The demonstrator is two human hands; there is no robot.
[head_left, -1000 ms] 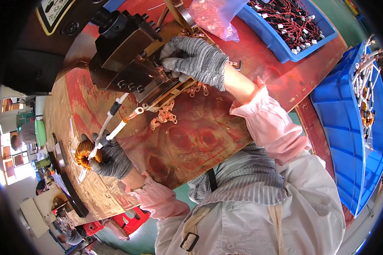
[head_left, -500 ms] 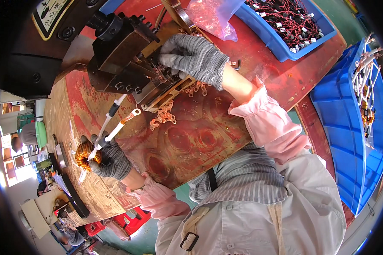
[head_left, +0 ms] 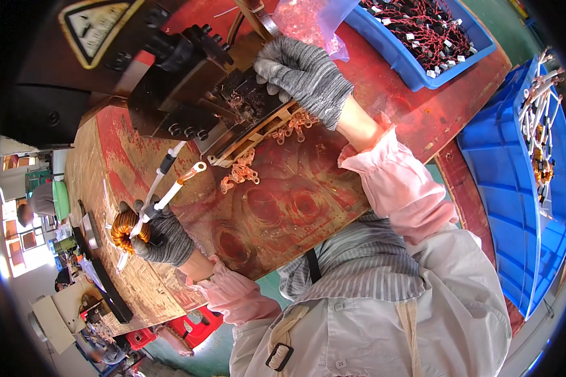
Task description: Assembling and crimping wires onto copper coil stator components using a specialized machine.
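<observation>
My left hand [head_left: 172, 240], in a grey knit glove, is closed around a copper-wound ring coil [head_left: 123, 227] over the left part of the table. From the coil rises a white-sleeved lead [head_left: 170, 195] ending in a bare ring lug. A second lead [head_left: 166, 164], with a black band, reaches up toward the press. Gloved the same way, my right hand [head_left: 307, 78] sits at the right side of the dark press tooling [head_left: 198, 103], fingers curled; whatever they grip is hidden. Copper scraps [head_left: 245, 107] lie on the tooling beside my fingertips.
Loose copper lugs [head_left: 240, 174] are spread along the wooden strip [head_left: 258, 135] below the press. A blue tray [head_left: 415, 74] of red-black wires and a clear bag [head_left: 308, 25] stand at the back. At right is a large blue bin [head_left: 500, 182] with coils and leads.
My right hand has drawn right and slightly up, away from the tooling, uncovering the copper scraps. The press's upper part with the warning sign has shifted. My left hand has stayed still with the coil.
</observation>
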